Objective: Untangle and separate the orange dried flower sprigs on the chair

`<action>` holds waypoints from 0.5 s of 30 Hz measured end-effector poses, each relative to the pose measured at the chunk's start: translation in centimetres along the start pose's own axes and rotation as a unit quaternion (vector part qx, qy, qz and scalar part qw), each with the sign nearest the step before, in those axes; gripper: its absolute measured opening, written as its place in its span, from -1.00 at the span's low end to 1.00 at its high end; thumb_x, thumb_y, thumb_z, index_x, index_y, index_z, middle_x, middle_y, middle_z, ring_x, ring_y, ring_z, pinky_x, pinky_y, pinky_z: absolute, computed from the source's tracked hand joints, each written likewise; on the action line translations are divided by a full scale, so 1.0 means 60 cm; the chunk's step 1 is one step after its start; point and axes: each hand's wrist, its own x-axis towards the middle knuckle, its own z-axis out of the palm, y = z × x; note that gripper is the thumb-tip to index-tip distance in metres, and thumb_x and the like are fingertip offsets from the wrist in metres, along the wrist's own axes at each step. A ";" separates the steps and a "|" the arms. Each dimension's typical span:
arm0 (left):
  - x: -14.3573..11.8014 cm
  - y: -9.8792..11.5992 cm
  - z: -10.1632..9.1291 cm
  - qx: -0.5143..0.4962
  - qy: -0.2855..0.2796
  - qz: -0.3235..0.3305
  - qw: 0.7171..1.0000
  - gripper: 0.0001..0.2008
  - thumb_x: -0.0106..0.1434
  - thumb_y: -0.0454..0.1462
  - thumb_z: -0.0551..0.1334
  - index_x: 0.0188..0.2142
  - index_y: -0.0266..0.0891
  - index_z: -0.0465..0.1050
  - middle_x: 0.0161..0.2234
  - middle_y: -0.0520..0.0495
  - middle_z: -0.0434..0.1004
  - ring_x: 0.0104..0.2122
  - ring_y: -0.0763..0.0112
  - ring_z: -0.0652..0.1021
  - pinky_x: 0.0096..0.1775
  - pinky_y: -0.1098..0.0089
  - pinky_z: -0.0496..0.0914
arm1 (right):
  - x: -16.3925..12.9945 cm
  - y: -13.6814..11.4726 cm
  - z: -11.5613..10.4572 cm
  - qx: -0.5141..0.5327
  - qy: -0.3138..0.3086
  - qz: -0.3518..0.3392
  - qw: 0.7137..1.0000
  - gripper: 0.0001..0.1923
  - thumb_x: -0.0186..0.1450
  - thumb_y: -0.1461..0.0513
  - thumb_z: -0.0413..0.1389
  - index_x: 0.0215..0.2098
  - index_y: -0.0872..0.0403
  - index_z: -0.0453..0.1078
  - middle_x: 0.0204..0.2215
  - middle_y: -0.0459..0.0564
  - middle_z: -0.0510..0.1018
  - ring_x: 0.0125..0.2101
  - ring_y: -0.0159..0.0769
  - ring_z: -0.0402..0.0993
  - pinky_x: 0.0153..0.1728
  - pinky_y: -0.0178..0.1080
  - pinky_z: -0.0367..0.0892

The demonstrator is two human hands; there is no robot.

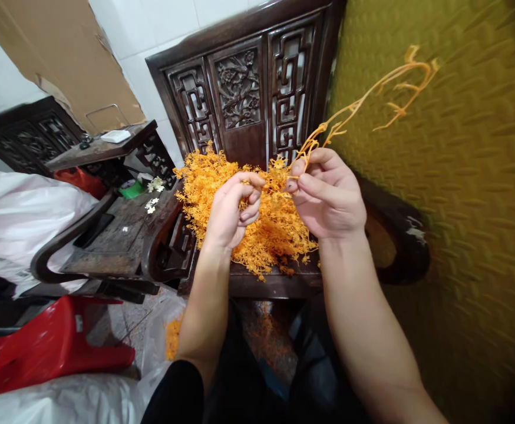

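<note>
Head view of two bare hands working over a carved dark wooden chair [248, 88]. The left hand [231, 209] is curled, its fingers [251, 197] closed around a small tuft of orange plastic sprigs at the near edge of the heap. The right hand [328, 197] is just beside it, the two hands almost touching at the fingertips; its thumb and fingers [304, 176] pinch the base of a long orange branched stem [372, 88], which rises up and to the right, across the yellow embossed panel [461, 206] that fills the right of the scene. The stem's forked tips are blurred.

The heap of orange sprigs [222, 176] lies on the chair seat, against the carved backrest and behind both hands. To the left stands a second dark wooden chair [116, 235] with a few small white flowers [154, 191] on and near its seat. Farther left are a white plastic sheet [19, 212], a dark side table [102, 147] bearing a white flat object [115, 136], and brown cardboard [63, 53] leaning on the tiled wall. A red plastic stool [49, 347] lies at near left.
</note>
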 end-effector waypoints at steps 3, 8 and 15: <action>0.001 -0.008 0.001 0.081 0.028 0.016 0.996 -0.63 0.44 0.03 0.16 -0.33 -0.18 0.43 -0.54 0.11 0.20 -0.65 0.58 0.11 -0.59 0.41 -0.02 | -0.004 -0.006 0.012 0.014 0.021 0.010 1.000 -0.52 0.05 0.07 0.50 -0.20 -0.09 0.36 -0.29 -0.11 0.51 -0.37 -0.33 0.49 -0.31 -0.18 0.51; -0.012 -0.013 0.014 0.318 0.040 0.191 0.928 -0.56 0.39 0.15 0.26 -0.26 -0.17 0.56 -0.31 -0.06 0.61 -0.32 0.35 0.54 -0.21 0.31 0.42 | -0.006 0.002 0.015 -0.029 0.035 -0.026 0.999 -0.57 0.13 0.06 0.48 -0.20 -0.10 0.38 -0.24 -0.10 0.55 -0.28 -0.28 0.56 -0.17 -0.12 0.57; -0.016 -0.024 0.037 0.332 0.009 0.270 0.904 -0.56 0.52 0.01 0.15 -0.41 -0.19 0.46 -0.45 -0.01 0.46 -0.41 0.40 0.47 -0.24 0.32 0.38 | 0.004 0.034 -0.001 0.107 0.071 0.054 0.990 -0.61 0.10 0.21 0.51 -0.24 -0.09 0.43 -0.24 -0.17 0.64 -0.21 -0.34 0.64 -0.16 -0.24 0.64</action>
